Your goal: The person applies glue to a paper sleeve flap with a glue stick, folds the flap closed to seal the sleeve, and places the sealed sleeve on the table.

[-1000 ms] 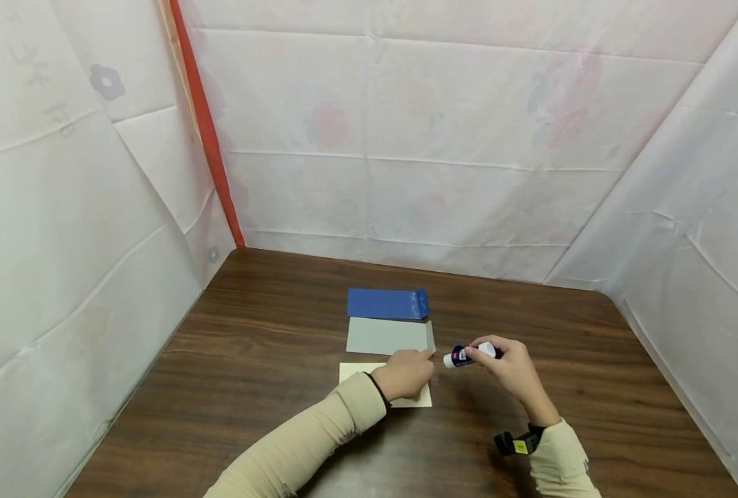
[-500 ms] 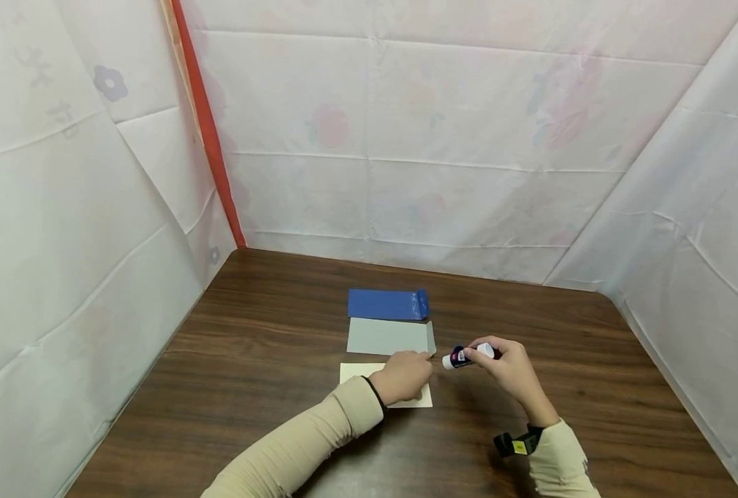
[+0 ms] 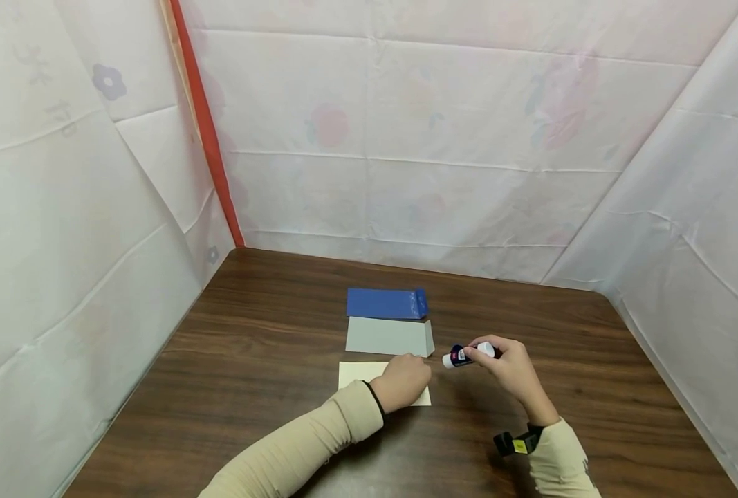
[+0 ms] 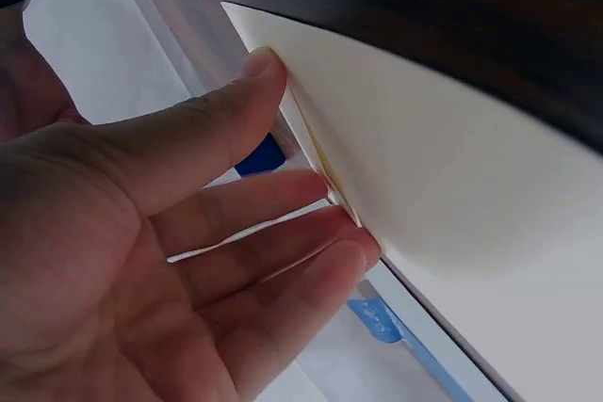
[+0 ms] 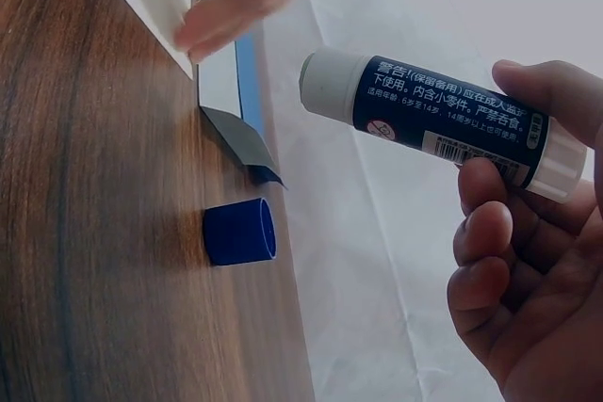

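My left hand is over the cream envelope, nearest me in a column of three. In the left wrist view, its thumb and rather straight fingertips touch the envelope's flap edge. Just beyond lie a grey-green envelope and a blue envelope, their flaps to the right. White smears show near the blue one's flap. My right hand holds a glue stick between thumb and fingers, its white end pointing left, above the table. In the head view the left fingertips are hidden.
A dark blue cap stands on the wooden table near the grey-green flap, below the glue stick. White patterned sheets wall the table at the back and both sides. A red strip runs down the back left corner.
My left index finger has drawn back from the grey-green envelope's flap, and the hand has shifted slightly toward me over the cream envelope. The right hand with the glue stick stays almost still.
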A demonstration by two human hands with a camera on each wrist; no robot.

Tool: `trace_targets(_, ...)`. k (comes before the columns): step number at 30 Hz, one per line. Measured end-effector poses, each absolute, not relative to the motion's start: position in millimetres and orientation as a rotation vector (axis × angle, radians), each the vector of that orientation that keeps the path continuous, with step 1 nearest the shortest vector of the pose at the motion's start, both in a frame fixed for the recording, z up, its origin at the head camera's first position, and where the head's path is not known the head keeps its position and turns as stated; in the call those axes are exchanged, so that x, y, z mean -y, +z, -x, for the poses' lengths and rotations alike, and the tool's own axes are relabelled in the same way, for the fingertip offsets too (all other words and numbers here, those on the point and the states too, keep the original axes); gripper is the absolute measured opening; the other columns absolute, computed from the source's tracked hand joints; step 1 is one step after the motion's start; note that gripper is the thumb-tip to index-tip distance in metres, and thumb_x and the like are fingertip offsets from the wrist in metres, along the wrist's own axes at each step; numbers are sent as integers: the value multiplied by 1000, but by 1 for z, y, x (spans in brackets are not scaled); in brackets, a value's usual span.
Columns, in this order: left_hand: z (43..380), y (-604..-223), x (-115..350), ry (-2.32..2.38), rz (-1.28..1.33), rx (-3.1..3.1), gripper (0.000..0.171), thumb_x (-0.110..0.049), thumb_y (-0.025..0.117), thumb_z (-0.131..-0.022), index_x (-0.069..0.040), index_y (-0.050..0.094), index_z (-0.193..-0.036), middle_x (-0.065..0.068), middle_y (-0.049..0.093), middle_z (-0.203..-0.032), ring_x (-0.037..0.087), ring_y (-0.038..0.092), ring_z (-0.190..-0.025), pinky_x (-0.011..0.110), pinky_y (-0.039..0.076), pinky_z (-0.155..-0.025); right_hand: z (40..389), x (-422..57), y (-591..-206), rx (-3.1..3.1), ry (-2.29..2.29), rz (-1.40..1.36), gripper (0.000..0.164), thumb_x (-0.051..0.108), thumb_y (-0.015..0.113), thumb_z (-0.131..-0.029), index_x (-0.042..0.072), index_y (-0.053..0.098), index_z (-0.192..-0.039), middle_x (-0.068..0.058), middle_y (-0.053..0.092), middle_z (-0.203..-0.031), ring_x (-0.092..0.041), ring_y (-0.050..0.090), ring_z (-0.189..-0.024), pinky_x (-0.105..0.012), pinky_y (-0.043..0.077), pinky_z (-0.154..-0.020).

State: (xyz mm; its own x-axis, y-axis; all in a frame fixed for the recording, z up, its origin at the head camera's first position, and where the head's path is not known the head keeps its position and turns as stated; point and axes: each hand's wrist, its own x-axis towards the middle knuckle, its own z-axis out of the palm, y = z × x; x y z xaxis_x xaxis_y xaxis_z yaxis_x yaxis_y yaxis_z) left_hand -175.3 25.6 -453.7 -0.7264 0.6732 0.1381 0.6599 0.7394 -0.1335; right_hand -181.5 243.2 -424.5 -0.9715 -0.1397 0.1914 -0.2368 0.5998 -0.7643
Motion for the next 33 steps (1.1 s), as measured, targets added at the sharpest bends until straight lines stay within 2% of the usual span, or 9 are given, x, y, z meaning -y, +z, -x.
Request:
trace_targets(4,174,-456,-24,134,1069,2778,16,-12,65,-89,-16,74,-77,2,66,-83,14,62,-73,26,53,-56,181,-243,-426,2714,1321,-320,16,26,73,-88,10,74,-92,-4,65,-74,-5,44,-52,-24,39,-46)
trace_targets(13,177,-455,-25,133,1052,2749,16,-11,67,-85,-17,71,-71,2,67,-75,14,63,-68,27,53,-53,182,-243,-426,2722,1314,-298,19,28,73,-87,9,74,-92,-5,64,-74,-6,44,-53,-24,38,-46)
trace_targets(20,175,-454,-22,150,1028,2755,13,-15,67,-87,-17,74,-76,1,68,-81,14,61,-73,26,53,-56,183,-243,-425,2729,1305,-298,19,28,73,-88,9,74,-92,-4,62,-72,-6,43,-52,-24,38,-46)
trace_targets(26,174,-454,-21,154,1042,2763,6,-22,72,-83,-18,74,-79,-1,68,-86,12,63,-76,24,54,-59,185,-242,-425,2709,1309,-304,18,26,74,-87,9,74,-91,-5,63,-73,-5,44,-53,-24,39,-46)
trace_targets(33,175,-455,-20,94,1043,2785,3,-19,72,-80,-16,73,-79,0,68,-85,13,64,-75,25,54,-61,185,-243,-425,2708,1312,-292,18,25,74,-87,8,74,-92,-5,62,-74,-6,46,-56,-24,41,-48)
